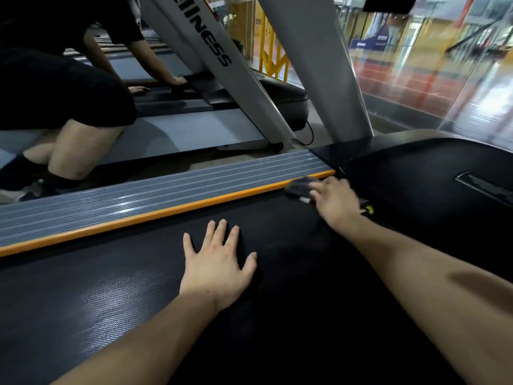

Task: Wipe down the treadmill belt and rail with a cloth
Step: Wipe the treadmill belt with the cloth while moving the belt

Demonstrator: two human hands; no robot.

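The black treadmill belt (116, 295) fills the lower half of the head view. Along its far side runs a grey ribbed rail (155, 193) with an orange edge strip (166, 212). My left hand (216, 262) lies flat on the belt, fingers spread, holding nothing. My right hand (334, 200) presses a dark grey cloth (299, 187) onto the belt at the front end of the orange strip, beside the black motor cover (416, 173).
A silver upright (322, 68) rises from the front of the rail. On the neighbouring treadmill (194, 129) to the left another person in black (55, 87) kneels, hands down on its deck. A glass wall (416, 65) stands ahead on the right.
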